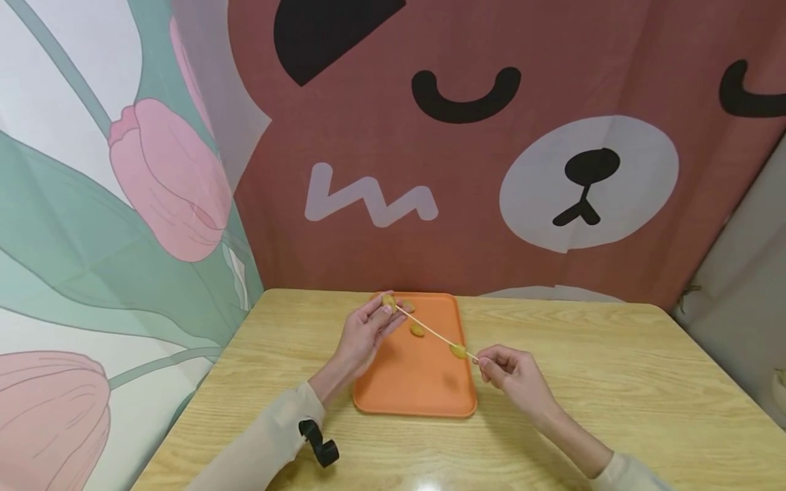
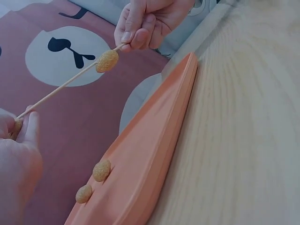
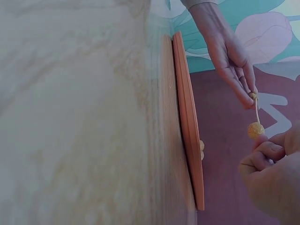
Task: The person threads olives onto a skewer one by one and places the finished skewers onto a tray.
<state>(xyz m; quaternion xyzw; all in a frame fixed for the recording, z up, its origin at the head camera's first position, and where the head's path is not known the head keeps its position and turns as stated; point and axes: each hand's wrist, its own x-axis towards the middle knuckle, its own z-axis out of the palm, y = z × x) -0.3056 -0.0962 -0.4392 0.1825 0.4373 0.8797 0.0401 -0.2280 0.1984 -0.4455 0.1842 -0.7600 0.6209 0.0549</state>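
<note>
My right hand [image 1: 520,383] pinches one end of a thin wooden skewer [image 1: 430,330]. Close to those fingers, a golden-brown fried ball [image 1: 458,351] is threaded on the stick. At the other end my left hand [image 1: 361,335] holds a second ball [image 1: 388,300] between thumb and fingers, and the skewer's tip meets it; how deep the tip sits is hidden. Both hands are above an orange tray [image 1: 411,385]. Two more balls lie on it, one nearer [image 1: 417,330] and one [image 1: 408,307] at the far end, which the left wrist view also shows.
The tray stands on a light wooden table [image 1: 583,368]. A curtain with a bear's face [image 1: 467,259] hangs right behind the table's far edge, and a flower-printed cloth [image 1: 172,177] hangs at the left. A black strap [image 1: 319,444] sticks out from the left sleeve.
</note>
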